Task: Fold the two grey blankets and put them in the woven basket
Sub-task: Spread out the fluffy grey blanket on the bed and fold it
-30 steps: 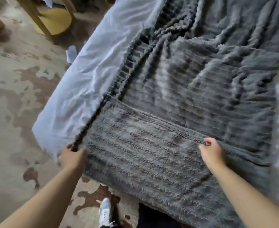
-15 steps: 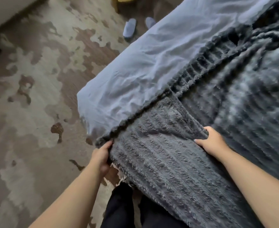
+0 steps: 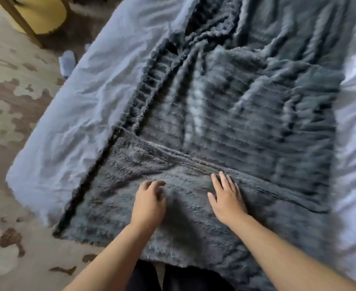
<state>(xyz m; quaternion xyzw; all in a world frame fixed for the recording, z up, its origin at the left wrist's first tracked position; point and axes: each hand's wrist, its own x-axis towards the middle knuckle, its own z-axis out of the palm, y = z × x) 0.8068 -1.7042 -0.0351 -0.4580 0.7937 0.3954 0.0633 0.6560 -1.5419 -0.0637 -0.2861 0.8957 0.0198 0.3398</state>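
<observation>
Both hands flat, holding nothing: left hand (image 3: 148, 203) fingers loosely bent, right hand (image 3: 226, 199) fingers straight, near each other on folded flap of blanket (image 3: 246, 114) on bed (image 3: 93, 97).

A grey blanket (image 3: 246, 122) of fluffy, ribbed fleece is spread lengthwise on a bed covered with a white sheet (image 3: 84, 106). Its surface is rumpled into long creases, and its left edge is bunched into a thick ridge. The near end is folded back over the rest, so that a flatter flap (image 3: 120, 185) is formed, its seamed edge running slantwise across the width. The nearest part is draped over the bed's end. Whether a second blanket lies among the folds cannot be told.
</observation>
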